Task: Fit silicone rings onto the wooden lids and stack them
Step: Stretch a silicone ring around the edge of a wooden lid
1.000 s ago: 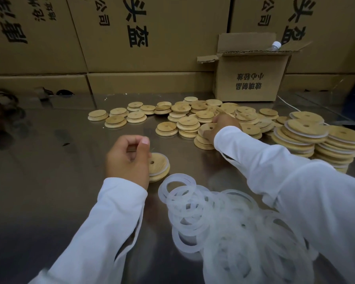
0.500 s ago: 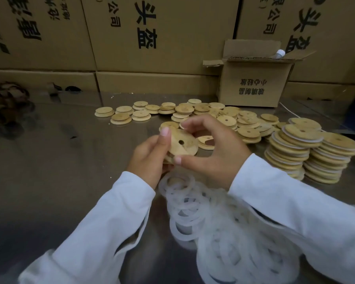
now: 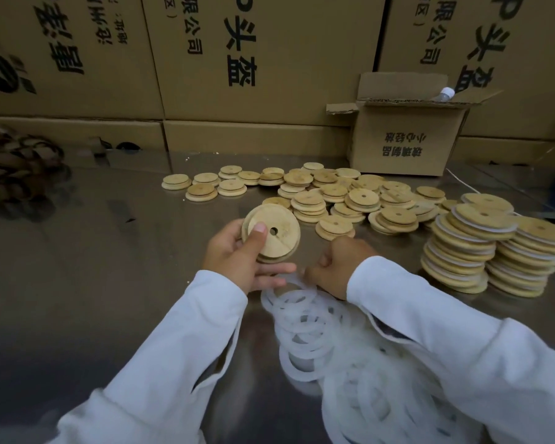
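Half a second ago both hands held it; now the left hand [image 3: 234,257] alone grips the wooden lid [image 3: 276,232] at frame centre, thumb pressed on its face. The right hand [image 3: 337,261] has dropped to the ring pile [image 3: 305,318] just below, fingers curled. Whether it pinches a ring is unclear.

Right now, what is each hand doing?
Left hand: holding a wooden lid.
Right hand: curled over the rings; can't tell if holding one.

dim, soft-focus view (edges bowed by the wide lens), dull glare on table [image 3: 77,283].
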Available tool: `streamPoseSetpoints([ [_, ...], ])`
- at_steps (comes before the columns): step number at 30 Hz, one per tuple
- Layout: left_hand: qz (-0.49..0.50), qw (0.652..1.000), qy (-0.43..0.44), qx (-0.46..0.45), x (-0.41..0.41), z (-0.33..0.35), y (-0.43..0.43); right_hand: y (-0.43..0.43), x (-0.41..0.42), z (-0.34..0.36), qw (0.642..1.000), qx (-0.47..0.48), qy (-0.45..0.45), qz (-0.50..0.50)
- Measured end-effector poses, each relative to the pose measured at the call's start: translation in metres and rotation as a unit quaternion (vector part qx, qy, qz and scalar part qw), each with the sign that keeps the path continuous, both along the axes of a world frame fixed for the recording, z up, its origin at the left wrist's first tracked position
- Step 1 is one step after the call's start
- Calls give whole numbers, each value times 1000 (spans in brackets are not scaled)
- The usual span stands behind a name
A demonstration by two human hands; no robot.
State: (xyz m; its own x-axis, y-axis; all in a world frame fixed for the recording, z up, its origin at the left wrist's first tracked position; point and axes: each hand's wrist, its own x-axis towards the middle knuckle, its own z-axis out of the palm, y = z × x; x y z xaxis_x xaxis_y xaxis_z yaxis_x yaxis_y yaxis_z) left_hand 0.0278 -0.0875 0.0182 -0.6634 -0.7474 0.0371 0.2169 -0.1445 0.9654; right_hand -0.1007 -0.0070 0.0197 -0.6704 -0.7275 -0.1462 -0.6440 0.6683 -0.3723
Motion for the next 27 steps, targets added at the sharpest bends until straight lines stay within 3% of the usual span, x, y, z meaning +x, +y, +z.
streamPoseSetpoints([
  [5, 0, 1000, 17, -22, 1, -1, 1, -4, 3, 6, 999, 29, -22, 30],
  [10, 5, 998, 57, -19, 2, -2, 1, 17, 2, 11, 980, -179, -81, -37],
  [14, -2, 998, 58, -1, 1, -4, 3, 52, 8, 5, 909, -404, -99, 23],
  [16, -18, 998, 59, 14, 0, -6, 5, 67, 14, 3, 880, -455, -110, 79],
  [21, -20, 1000, 15, -4, -4, -8, 11, 77, 22, 6, 850, -494, -147, 111],
  [27, -96, 995, -21, 13, -7, -10, 23, 71, 18, -2, 834, -516, -189, 49],
])
